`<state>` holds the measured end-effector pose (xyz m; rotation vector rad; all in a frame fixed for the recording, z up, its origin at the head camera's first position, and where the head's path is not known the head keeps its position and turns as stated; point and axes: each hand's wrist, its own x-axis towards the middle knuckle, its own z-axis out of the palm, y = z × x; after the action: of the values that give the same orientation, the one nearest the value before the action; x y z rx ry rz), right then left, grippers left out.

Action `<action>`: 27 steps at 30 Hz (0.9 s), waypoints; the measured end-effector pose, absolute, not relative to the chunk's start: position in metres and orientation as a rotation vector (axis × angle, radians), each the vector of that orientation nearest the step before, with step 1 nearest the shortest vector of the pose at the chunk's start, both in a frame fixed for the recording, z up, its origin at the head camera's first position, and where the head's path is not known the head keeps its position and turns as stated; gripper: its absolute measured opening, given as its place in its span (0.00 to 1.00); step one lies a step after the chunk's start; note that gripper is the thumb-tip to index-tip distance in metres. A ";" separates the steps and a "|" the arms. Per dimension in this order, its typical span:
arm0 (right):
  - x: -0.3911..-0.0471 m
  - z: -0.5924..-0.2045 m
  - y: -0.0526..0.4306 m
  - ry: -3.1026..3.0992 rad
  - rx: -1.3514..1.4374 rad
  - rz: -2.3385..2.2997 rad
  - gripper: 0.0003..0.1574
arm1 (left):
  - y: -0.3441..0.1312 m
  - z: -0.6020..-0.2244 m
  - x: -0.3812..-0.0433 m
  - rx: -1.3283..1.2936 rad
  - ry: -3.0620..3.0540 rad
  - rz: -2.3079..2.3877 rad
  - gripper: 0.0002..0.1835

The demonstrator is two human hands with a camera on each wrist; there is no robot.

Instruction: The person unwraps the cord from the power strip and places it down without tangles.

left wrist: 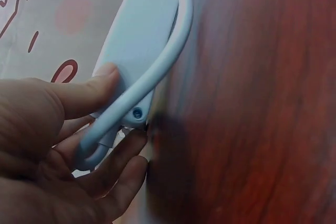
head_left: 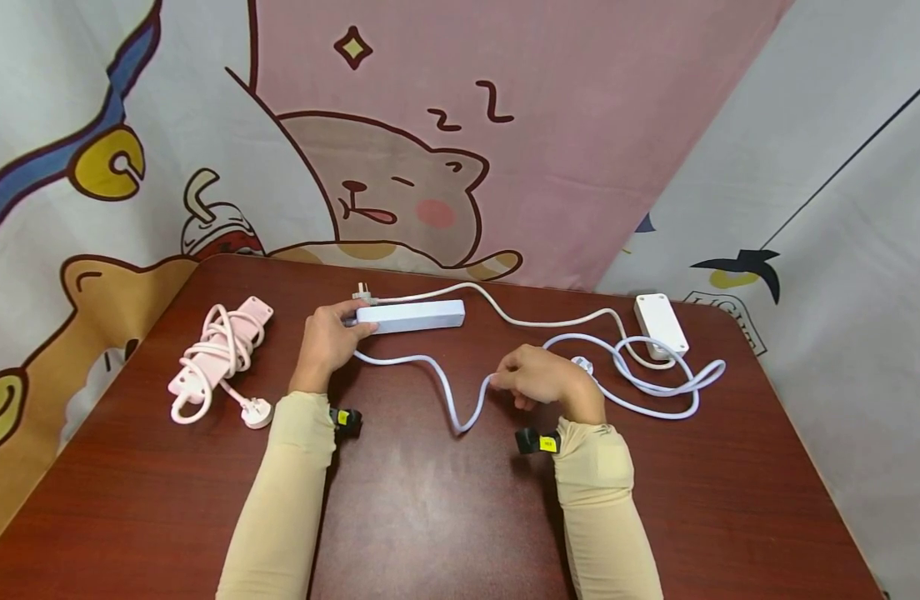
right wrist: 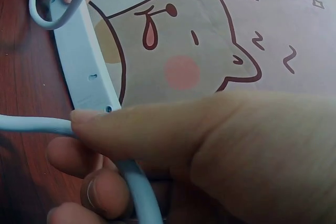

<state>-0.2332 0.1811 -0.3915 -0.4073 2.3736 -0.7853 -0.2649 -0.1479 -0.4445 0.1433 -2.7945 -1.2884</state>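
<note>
At its left end, a white power strip (head_left: 411,317) is held by my left hand (head_left: 328,333), thumb on the near face. In the left wrist view the thumb of the left hand (left wrist: 68,108) presses the strip (left wrist: 139,30) beside a screw hole, and the cord (left wrist: 157,72) loops round from that end. My right hand (head_left: 538,375) pinches the same strip's cord (head_left: 437,377) between thumb and fingers, clearest in the right wrist view. Beyond the right hand the cord lies in loose loops, with a plug (head_left: 582,365) beside them.
A pink power strip (head_left: 259,310) wrapped in its own cord lies at the left, its plug (head_left: 257,412) beside it. At the back right sits a shorter white power strip (head_left: 661,323); its cord (head_left: 535,322) runs along the back to a plug (head_left: 362,292) near my left hand.
</note>
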 end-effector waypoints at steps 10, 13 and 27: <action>-0.234 -0.393 0.184 2.404 -0.453 -0.771 0.12 | -0.148 -0.446 -0.265 0.133 -2.838 -1.293 0.25; -0.235 -0.393 0.184 2.440 -0.482 -0.752 0.14 | -0.149 -0.446 -0.265 0.129 -2.848 -1.296 0.25; -0.238 -0.397 0.184 2.575 -0.541 -0.759 0.19 | -0.150 -0.442 -0.264 0.116 -2.890 -1.296 0.25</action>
<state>-0.2377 0.1836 -0.3971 -0.5411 2.5745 -0.7587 -0.2640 -0.1498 -0.4419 0.1161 -2.8896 -1.2963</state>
